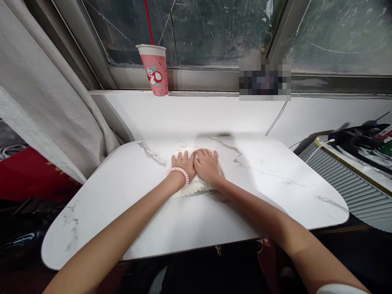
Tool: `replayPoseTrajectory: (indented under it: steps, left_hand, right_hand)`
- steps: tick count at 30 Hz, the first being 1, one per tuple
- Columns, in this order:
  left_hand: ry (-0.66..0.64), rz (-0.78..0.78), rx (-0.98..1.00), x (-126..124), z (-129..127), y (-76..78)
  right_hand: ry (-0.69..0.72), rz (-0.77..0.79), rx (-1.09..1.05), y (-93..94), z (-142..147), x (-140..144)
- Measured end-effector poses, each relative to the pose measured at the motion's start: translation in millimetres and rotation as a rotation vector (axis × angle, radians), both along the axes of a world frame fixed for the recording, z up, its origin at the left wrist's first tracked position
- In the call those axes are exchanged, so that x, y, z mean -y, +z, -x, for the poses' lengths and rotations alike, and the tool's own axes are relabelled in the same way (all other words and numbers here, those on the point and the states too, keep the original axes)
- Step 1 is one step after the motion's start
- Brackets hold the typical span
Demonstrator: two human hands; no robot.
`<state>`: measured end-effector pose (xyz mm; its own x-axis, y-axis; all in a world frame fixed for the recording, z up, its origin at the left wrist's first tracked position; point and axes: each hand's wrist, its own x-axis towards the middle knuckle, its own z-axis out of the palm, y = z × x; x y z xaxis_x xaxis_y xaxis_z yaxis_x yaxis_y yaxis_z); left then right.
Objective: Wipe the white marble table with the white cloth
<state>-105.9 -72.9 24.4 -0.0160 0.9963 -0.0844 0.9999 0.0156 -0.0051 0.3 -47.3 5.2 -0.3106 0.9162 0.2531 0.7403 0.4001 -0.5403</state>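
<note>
A cream-white cloth (199, 187) with a scalloped edge lies flat on the white marble-patterned table (263, 163). My left hand (184, 164) rests palm down on its left part, fingers spread, with a pink coiled band (185, 176) round the wrist. Beside it, touching at the thumb side, my right hand (207, 164) presses flat on the cloth's right part. Both hands cover most of the cloth's middle. Neither hand grips it.
On the window ledge stands a pink paper cup (156, 75) with a red straw. A blurred-out object (265, 79) sits further right, a cable below it. A grey curtain (52, 90) hangs at left. A ribbed cabinet (352, 183) bearing cables stands at right.
</note>
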Motion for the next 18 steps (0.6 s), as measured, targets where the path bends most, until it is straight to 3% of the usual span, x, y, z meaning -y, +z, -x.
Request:
replayPoseTrajectory:
  steps: [7,18]
  left_hand:
    - [-0.009,-0.156,0.155,-59.2,36.0,-12.4]
    - [-0.032,-0.245,0.189,-104.8,62.1,-14.8]
  right_hand:
    - [-0.049,-0.036,-0.058,-1.5,30.5,-54.4]
    - [-0.067,-0.152,-0.043,-9.9,57.9,-105.4]
